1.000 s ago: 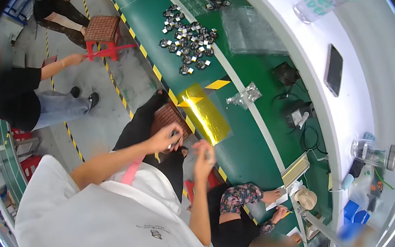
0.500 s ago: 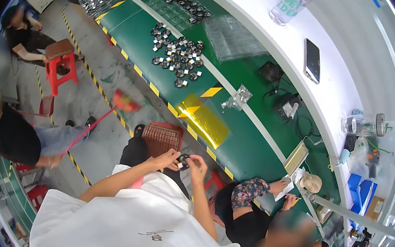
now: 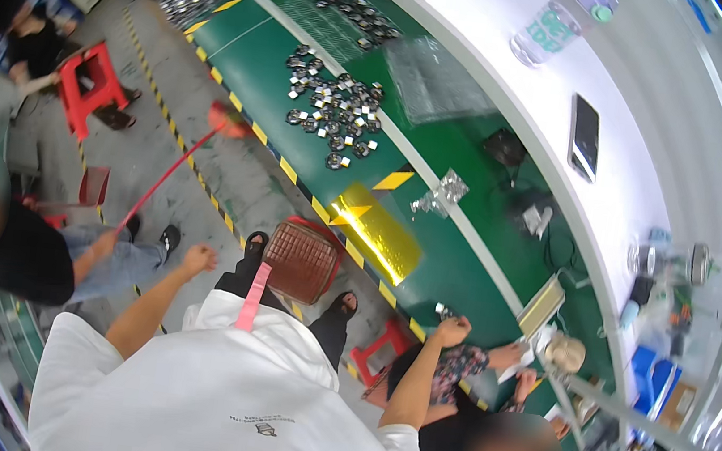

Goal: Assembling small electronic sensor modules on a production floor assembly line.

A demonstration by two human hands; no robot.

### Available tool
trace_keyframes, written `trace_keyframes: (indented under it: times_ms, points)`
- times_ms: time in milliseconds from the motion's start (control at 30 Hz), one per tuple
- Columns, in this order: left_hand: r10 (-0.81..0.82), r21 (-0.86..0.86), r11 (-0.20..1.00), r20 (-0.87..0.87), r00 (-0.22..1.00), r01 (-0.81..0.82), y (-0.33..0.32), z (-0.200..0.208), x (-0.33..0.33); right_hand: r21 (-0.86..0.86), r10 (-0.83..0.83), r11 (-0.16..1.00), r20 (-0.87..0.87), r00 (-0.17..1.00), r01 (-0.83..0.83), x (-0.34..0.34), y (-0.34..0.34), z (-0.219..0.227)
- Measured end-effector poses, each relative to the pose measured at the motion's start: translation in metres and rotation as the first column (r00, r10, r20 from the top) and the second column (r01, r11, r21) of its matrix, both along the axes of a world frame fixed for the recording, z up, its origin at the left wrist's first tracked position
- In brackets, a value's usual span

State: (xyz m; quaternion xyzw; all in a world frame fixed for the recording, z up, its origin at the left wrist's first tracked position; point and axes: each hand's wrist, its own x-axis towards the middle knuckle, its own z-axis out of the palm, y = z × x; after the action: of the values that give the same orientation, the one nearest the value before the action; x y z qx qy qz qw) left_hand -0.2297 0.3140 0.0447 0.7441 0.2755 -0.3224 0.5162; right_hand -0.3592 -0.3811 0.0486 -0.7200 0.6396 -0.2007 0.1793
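My hands split apart: left hand (image 3: pixel 199 257) curled empty, right hand (image 3: pixel 453 331) closed on a small metal part (image 3: pixel 443 310) at the green tabletop (image 3: pixel 464 265) edge, the pile (image 3: pixel 334 114) of them lying at eleven o'clock.

The desk (image 3: pixel 462 211) had a smooth green mat with a slight sheen, and a glossy gold foil sheet (image 3: pixel 378 230) lay on it, mirror-bright; up the desk from that foil lay a scatter of small shiny metal parts (image 3: pixel 332 109) and, beyond them, a crinkled clear plastic bag (image 3: pixel 438 77). Just below the foil, off the desk's near edge, stood a stool (image 3: pixel 300 260) with a woven brown seat of matt weave, and the floor (image 3: pixel 207 161) around it was rough, scuffed grey concrete. The person's shirt (image 3: pixel 223 398) was matt white cloth.
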Motion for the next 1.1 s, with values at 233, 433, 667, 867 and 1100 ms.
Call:
trace_keyframes:
  times_ms: [233,433,667,867,1100]
  points:
    - [0.163,0.226,0.966,-0.142,0.976,-0.128,0.043,0.0,-0.273,-0.056,0.736,0.646,0.311,0.602,-0.761,0.082,0.055,0.024]
    - [0.122,0.242,0.967,-0.164,0.979,-0.08,-0.004,0.052,-0.47,0.089,0.882,0.144,0.44,0.169,-0.986,0.095,0.115,0.007]
    - [0.033,0.266,0.964,-0.106,0.994,-0.003,-0.107,0.011,-0.461,0.001,0.969,-0.014,0.247,-0.013,-1.0,0.222,0.181,-0.014]
    - [0.339,0.09,0.94,-0.356,0.871,-0.329,-0.159,0.002,-0.376,-0.346,0.988,-0.151,-0.069,-0.136,-0.926,0.34,0.222,-0.024]
    - [-0.295,0.066,0.955,0.101,0.95,0.29,-0.2,-0.16,-0.22,-0.173,0.967,-0.248,-0.099,-0.234,-0.953,0.282,0.234,-0.032]
